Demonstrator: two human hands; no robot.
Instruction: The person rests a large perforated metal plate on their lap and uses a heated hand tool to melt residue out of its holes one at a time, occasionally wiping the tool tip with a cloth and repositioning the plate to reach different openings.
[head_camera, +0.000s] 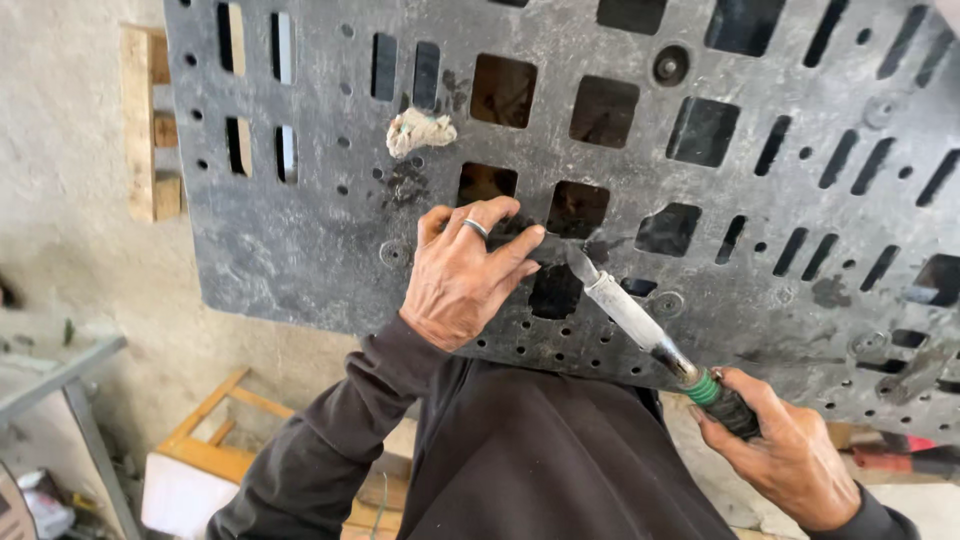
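Two hands on the job: my left hand (462, 285) lies on the black perforated plastic panel (300, 240) that leans across my lap, fingers spread and pressing flat beside a square cutout, closed on nothing. My right hand (790, 455) is wrapped tight round the dark handle of a soldering-type iron (640, 325), one green band at its collar, metal blade tip touching the panel just past my left fingertips. I judge this as mid-repair, working the seam by the middle cutouts; next move calls for a steady blade along that line, left fingers kept clear of the tip. Counts: one panel, one iron, one ring on my left hand, one wad of whitish rag (418, 130) stuck on the panel above. Roughly nine square holes in view, slots too many to count. One wooden frame (215, 425) on the floor at lower left.
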